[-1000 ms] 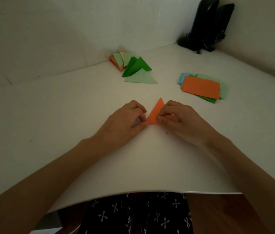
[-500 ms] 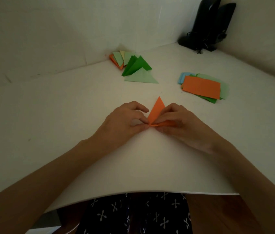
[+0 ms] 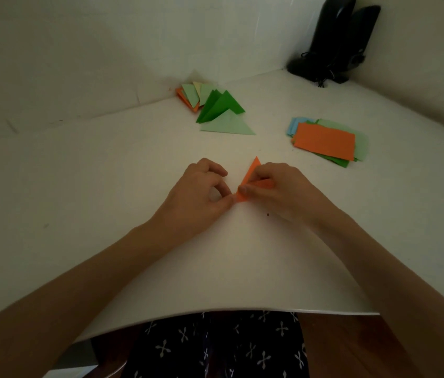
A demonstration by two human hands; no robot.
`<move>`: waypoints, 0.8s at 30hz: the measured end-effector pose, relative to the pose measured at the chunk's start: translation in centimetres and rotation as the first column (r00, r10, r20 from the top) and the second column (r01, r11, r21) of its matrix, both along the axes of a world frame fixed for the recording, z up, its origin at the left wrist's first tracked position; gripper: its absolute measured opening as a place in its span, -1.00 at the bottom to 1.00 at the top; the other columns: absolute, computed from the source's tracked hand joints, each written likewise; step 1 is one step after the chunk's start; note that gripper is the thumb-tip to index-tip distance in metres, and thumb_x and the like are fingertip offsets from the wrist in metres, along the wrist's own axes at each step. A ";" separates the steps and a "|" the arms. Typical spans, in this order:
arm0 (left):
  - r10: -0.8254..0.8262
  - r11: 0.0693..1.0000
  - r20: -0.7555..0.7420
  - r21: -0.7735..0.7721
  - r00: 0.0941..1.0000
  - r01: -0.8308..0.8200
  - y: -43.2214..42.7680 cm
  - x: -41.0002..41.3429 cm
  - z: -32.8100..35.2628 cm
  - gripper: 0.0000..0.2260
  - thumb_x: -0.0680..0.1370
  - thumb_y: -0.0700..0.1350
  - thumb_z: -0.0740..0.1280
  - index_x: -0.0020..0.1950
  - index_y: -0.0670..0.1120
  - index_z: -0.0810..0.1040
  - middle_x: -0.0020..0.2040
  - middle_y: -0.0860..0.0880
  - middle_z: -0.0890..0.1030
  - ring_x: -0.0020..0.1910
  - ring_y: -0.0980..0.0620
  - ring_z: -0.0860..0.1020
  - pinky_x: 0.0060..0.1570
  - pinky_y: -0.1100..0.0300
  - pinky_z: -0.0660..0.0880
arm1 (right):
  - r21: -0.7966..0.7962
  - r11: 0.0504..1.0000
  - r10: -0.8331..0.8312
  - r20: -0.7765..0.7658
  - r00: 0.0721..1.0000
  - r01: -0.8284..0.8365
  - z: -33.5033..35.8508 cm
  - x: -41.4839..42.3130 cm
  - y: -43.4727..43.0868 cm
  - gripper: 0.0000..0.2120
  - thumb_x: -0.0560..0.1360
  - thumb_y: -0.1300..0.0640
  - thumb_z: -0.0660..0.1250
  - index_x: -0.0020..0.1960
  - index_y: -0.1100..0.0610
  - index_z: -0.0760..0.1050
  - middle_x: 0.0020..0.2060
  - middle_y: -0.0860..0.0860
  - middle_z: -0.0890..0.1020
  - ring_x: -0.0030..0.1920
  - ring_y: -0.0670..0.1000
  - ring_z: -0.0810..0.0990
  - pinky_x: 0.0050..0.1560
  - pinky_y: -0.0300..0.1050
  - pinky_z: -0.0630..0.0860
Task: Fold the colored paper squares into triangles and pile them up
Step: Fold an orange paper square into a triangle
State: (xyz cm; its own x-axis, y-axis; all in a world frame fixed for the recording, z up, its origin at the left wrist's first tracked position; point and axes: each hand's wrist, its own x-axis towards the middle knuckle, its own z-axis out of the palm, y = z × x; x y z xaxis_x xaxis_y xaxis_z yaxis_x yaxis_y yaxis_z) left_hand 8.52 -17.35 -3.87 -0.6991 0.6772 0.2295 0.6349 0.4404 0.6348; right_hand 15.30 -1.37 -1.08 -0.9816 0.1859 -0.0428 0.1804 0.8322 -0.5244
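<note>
Head view: orange paper (image 3: 251, 170) lies mid-table (image 3: 106, 186) btwn both hands, part-folded, one flap standing up to a sharp tip, the rest flat. R hand (image 3: 278, 192) pinches it, thumb on the near corner. L hand (image 3: 199, 192) is curled, thumb tip at that corner; can't tell if it grips. Bare top runs wide to the left & down to the curved front edge; walls close off back & right. Count: 1 paper in work, at least 6 folded triangles (image 3: 215, 107) piled by back wall, flat stack (image 3: 324, 140) showing 4 colours at right, 2 black upright objects (image 3: 335, 36) in corner.
</note>
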 end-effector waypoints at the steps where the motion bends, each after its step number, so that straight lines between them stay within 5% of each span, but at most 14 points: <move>1: 0.011 1.000 0.002 -0.002 1.000 -0.011 0.0 0.0 0.0 -0.91 0.47 -0.10 0.42 -0.19 -0.09 0.60 0.12 0.02 0.46 0.14 0.08 0.40 -0.03 0.44 0.22 | 0.016 1.000 -0.011 -0.003 1.000 0.011 -0.1 0.0 0.0 -0.71 0.50 -0.03 0.33 -0.36 -0.12 0.34 -0.33 -0.18 0.41 -0.29 -0.17 0.38 -0.28 -0.32 0.24; 6: 0.018 0.998 -0.017 -0.054 1.000 -0.019 0.2 0.2 -0.1 -0.89 0.48 -0.06 0.38 -0.16 0.02 0.46 0.13 0.03 0.42 0.15 0.08 0.36 -0.01 0.36 0.24 | 0.108 0.993 -0.035 -0.063 0.997 0.042 -0.8 0.2 -0.3 -0.68 0.51 -0.04 0.31 -0.35 -0.10 0.26 -0.34 -0.19 0.35 -0.15 -0.06 0.37 -0.18 -0.13 0.22; 10: -0.007 0.998 -0.069 -0.056 0.998 0.003 -0.1 0.4 0.1 -0.94 0.48 -0.10 0.37 -0.12 -0.02 0.51 0.10 0.00 0.45 0.11 0.04 0.40 0.00 0.30 0.28 | 0.130 0.991 -0.018 -0.146 0.989 0.038 -1.6 0.2 0.0 -0.84 0.50 -0.07 0.31 -0.16 -0.03 0.39 -0.19 -0.08 0.46 -0.09 -0.01 0.43 -0.09 -0.09 0.31; 13: -0.119 0.990 -0.343 -0.114 0.932 0.084 -0.8 0.7 0.2 -0.80 0.47 -0.07 0.22 -0.06 -0.08 0.61 -0.04 -0.01 0.55 -0.12 -0.02 0.51 -0.18 0.23 0.34 | 0.145 0.989 -0.012 -0.176 0.984 0.038 -2.1 0.2 0.1 -0.85 0.49 -0.10 0.31 -0.09 -0.03 0.43 -0.13 -0.06 0.49 -0.06 0.00 0.44 -0.04 -0.09 0.30; 16: -0.241 0.965 -0.448 -0.207 0.861 0.162 -1.4 0.9 0.4 -0.66 0.43 -0.05 0.13 -0.04 -0.07 0.68 -0.14 0.00 0.59 -0.25 -0.02 0.54 -0.25 0.25 0.34 | 0.179 0.982 -0.027 -0.198 0.980 0.063 -2.3 0.3 0.2 -0.81 0.49 -0.11 0.30 -0.03 -0.02 0.44 -0.11 -0.06 0.45 -0.04 -0.02 0.37 -0.02 -0.11 0.26; 20: -0.274 0.952 -0.436 -0.251 0.857 0.177 -1.4 0.7 0.5 -0.67 0.40 -0.07 0.12 -0.11 -0.11 0.66 -0.06 0.01 0.62 -0.14 -0.04 0.56 -0.18 0.19 0.42 | 0.325 0.934 -0.091 -0.185 0.979 0.148 -2.7 0.9 0.7 -0.69 0.51 -0.18 0.22 0.15 -0.03 0.38 -0.01 -0.03 0.31 0.04 0.02 0.26 0.02 -0.13 0.17; 24: -0.291 0.948 -0.445 -0.254 0.847 0.192 -1.2 0.9 0.5 -0.65 0.39 -0.09 0.12 -0.09 -0.15 0.67 -0.02 -0.02 0.66 -0.09 -0.03 0.60 -0.01 0.19 0.36 | 0.291 0.943 -0.138 -0.108 0.985 0.164 -2.5 1.6 2.6 -0.64 0.54 -0.18 0.17 0.28 -0.08 0.35 0.17 0.04 0.33 0.20 0.07 0.26 0.23 -0.08 0.17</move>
